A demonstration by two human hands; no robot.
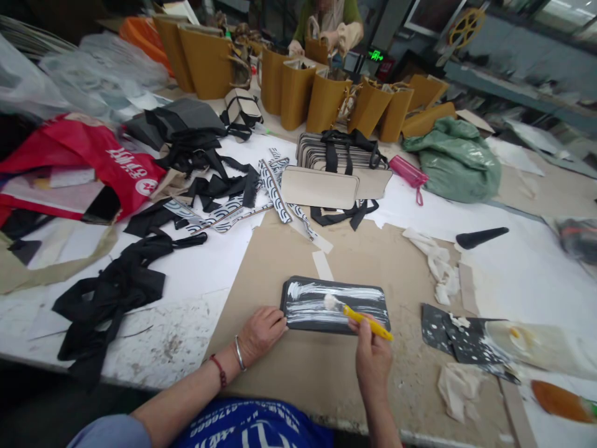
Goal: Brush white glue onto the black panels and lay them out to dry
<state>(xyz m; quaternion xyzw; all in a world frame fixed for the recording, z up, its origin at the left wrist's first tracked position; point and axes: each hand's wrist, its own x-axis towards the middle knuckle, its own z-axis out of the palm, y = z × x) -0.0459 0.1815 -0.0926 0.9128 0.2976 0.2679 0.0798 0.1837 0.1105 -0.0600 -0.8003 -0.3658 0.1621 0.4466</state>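
Observation:
A black rectangular panel (336,326) with rounded corners lies on brown board, streaked with white paste. My right hand (374,361) is closed round the yellow handle of a brush (366,320). The brush's white-coated bristles touch the panel near its middle. At the panel's left end, my left hand (261,333) grips the edge with its fingertips; the thumb is partly hidden. Behind the panel lies a stack of beige rectangular panels (321,186) with black straps over it. Paste-spotted black scraps (459,342) lie to the right of my right hand.
Black fabric strips (116,280) and a red bag (88,162) spread over the left side. Several tan bags (296,93) stand along the back, where another person (326,31) works. A green plastic bag (459,162) and crumpled cloth (438,264) lie on the right.

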